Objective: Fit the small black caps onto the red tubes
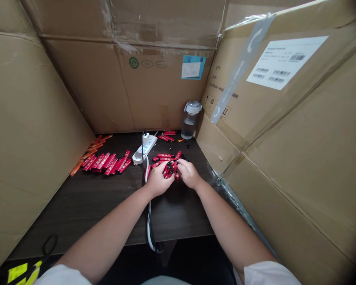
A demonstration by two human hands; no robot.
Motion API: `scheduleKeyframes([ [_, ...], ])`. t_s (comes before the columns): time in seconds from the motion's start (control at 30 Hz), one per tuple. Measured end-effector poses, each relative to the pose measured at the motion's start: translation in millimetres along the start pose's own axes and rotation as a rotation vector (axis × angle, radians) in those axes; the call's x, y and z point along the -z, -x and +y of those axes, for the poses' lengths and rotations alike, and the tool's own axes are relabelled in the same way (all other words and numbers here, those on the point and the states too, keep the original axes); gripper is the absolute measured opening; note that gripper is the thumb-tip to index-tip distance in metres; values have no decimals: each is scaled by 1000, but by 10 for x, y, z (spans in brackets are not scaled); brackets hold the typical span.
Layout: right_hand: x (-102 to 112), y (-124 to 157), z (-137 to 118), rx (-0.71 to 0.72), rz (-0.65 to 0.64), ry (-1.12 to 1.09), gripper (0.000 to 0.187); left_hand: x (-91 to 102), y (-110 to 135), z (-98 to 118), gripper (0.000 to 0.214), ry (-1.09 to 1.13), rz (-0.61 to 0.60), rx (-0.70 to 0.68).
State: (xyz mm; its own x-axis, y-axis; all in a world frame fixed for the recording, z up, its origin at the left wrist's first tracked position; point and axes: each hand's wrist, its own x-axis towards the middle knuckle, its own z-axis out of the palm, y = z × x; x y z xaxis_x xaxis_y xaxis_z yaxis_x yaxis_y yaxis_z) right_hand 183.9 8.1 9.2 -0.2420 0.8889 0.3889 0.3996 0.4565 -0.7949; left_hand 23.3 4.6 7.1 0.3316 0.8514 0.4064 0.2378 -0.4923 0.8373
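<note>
Hands: two, centre of frame, one left hand (pixel 160 181) and one right hand (pixel 190 174). Red pieces (pixel 108 162): three lots, one left of centre, one just above centre, one at centre; overlap defeats a full count, at least seven in the leftmost. Orange strips (pixel 91 152): several at left, overlapping, number unclear. Power strip (pixel 138 157): one, mid-frame; white plug (pixel 146 138) in it: one. Bottle (pixel 190 123): one, right of centre. Cardboard walls (pixel 163 93): three, at left, top and right. Stuck-on labels: two, blue-and-white label (pixel 192 68) top centre, white label (pixel 284 59) upper right.
</note>
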Motion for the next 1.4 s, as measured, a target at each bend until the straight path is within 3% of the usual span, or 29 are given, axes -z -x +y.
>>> scheduleKeyframes([
  [0.23, -20, 2, -19, 65, 25, 85, 22, 35, 23, -30, 53, -196, -14, -94],
  [0.4, 2, 38, 26, 184, 82, 92, 19, 17, 54, -23, 52, -126, -27, -191],
  [0.53, -5, 50, 63, 223, 109, 81, 24, -22, 82, -38, 51, -48, -46, -189],
  [0.77, -109, 4, 76, 26, 165, 118, 27, -23, 51, -1, 36, -64, -68, -124],
  [1.03, -201, -92, 83, -213, 132, 211, 31, -2, 10, 38, 10, -116, -89, 36],
  [1.2, -212, -106, 50, -346, 106, 131, 34, -12, -1, -4, 8, -138, -86, 62],
  [1.4, -219, -118, 96, -603, 47, -102, 34, 18, -39, -3, 7, -97, -133, 71],
])
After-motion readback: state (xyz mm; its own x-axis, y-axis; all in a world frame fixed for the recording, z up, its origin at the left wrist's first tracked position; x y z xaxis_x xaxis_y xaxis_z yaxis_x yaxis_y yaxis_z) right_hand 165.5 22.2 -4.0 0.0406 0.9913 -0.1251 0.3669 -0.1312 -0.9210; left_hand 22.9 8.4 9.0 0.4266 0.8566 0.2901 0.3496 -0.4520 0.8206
